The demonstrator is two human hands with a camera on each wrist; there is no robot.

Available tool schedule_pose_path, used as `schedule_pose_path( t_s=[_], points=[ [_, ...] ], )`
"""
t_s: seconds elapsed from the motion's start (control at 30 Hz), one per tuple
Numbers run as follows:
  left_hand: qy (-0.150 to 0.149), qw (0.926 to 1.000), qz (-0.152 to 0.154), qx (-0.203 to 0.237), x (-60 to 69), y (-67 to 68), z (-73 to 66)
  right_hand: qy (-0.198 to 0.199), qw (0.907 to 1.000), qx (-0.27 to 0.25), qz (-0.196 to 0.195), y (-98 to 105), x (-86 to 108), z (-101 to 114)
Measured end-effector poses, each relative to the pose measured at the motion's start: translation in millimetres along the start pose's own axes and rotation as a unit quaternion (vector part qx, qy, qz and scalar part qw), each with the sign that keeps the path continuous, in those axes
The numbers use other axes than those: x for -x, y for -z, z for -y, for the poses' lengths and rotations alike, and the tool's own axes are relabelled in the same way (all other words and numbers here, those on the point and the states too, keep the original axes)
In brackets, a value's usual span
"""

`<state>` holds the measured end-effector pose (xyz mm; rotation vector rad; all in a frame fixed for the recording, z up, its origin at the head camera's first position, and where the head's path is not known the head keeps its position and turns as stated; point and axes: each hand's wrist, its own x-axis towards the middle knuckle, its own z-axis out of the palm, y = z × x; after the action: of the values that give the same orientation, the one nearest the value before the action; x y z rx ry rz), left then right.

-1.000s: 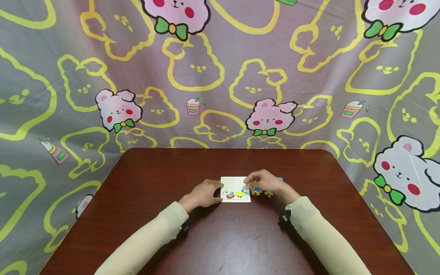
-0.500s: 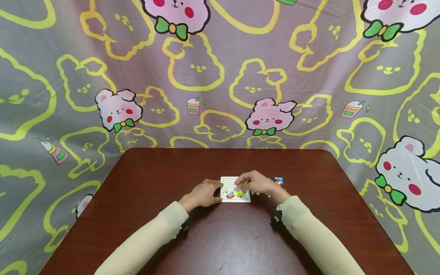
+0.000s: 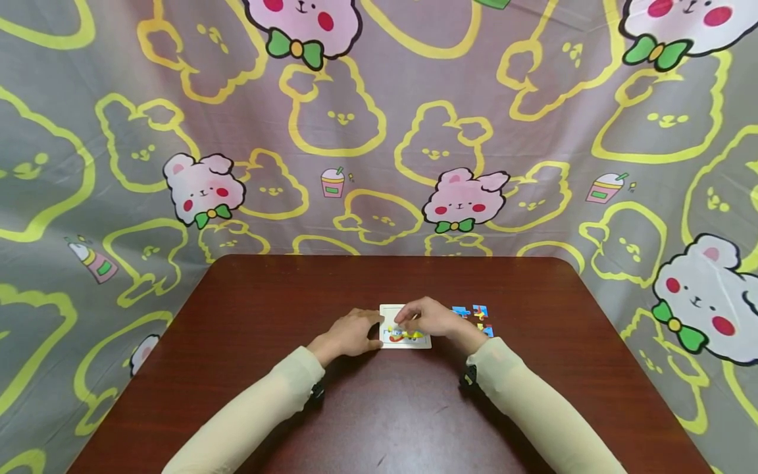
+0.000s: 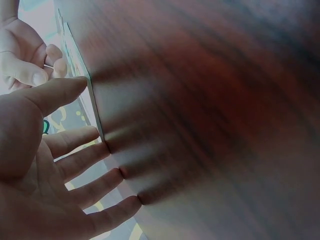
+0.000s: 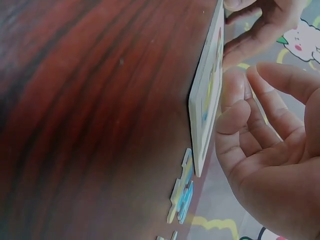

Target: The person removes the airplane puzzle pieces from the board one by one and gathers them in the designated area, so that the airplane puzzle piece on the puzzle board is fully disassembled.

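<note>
In the head view, a small white-bordered puzzle board (image 3: 405,345) lies on the table, with red and yellow picture parts along its lower half. My left hand (image 3: 349,332) rests at the board's left edge; its thumb and fingers touch the edge, and several fingertips rest on the table in the left wrist view. Over the board hovers my right hand (image 3: 431,318), fingers bent and thumb close to the fingertips, as the right wrist view (image 5: 270,135) also shows. Whether a puzzle piece is between those fingertips cannot be made out.
Loose jigsaw pieces (image 3: 480,311) lie on the dark wooden table (image 3: 379,408) right of the board, some partly hidden by the right hand. Behind the table hangs a grey curtain (image 3: 379,171) printed with cartoon bunnies.
My right hand has moved left, from the board's right edge to over its middle, uncovering more loose pieces at the right. The left hand and the board have stayed put.
</note>
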<state>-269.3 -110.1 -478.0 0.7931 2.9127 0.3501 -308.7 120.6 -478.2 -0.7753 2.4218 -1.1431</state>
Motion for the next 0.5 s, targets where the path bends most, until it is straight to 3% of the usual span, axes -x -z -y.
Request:
schedule_pose_path(
  t_s=[0.5],
  points=[
    [0.001, 0.9999, 0.002, 0.011, -0.2, 1.1, -0.4, 0.01, 0.9999, 0.013, 0.0, -11.0, -6.2, 5.1]
  ],
)
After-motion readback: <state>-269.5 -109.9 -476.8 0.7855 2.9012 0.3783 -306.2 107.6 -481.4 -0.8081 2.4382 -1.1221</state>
